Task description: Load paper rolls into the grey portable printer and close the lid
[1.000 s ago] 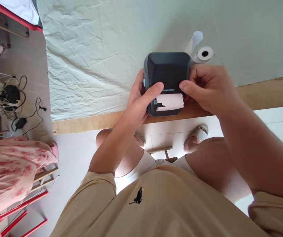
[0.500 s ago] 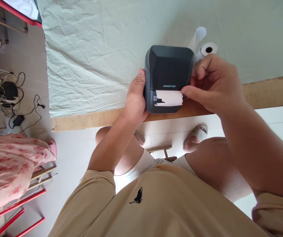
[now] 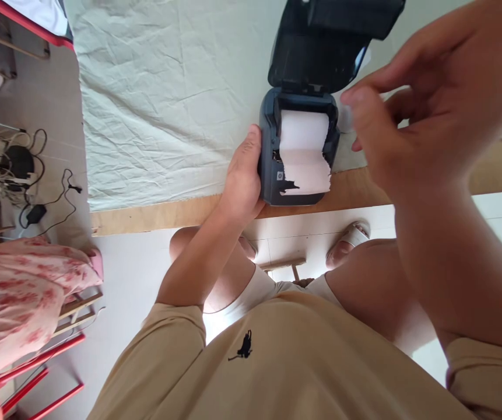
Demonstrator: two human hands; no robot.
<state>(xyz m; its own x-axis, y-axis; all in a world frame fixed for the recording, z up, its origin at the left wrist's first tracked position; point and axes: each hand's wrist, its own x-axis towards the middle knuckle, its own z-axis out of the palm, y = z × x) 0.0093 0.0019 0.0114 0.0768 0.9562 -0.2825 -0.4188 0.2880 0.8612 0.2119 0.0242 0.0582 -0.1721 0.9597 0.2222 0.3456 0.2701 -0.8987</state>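
Note:
A dark label printer (image 3: pixel 267 175) is held at the table's front edge, with its lid (image 3: pixel 305 61) swung up and back. My left hand (image 3: pixel 244 175) grips the printer's left side, thumb along the upper edge. Inside the printer sits a white label roll (image 3: pixel 304 129). Its paper strip (image 3: pixel 306 172) hangs over the front, with a torn, ragged end. To the right of the printer, my right hand (image 3: pixel 421 111) is raised, its thumb and forefinger blurred, and I see nothing in it. That hand mostly hides the loose paper on the cloth behind it.
A pale green cloth (image 3: pixel 167 105) covers the table, whose wooden edge (image 3: pixel 154 216) shows in front. On the floor to the left lie tangled cables (image 3: pixel 18 163) and a black adapter (image 3: pixel 36 214). A pink patterned cloth (image 3: pixel 27 286) drapes over a wooden frame at lower left.
The printer's lid has gone from closed to raised, exposing the label roll. My right hand has left the printer's side and moved up and to the right. My left hand keeps its grip.

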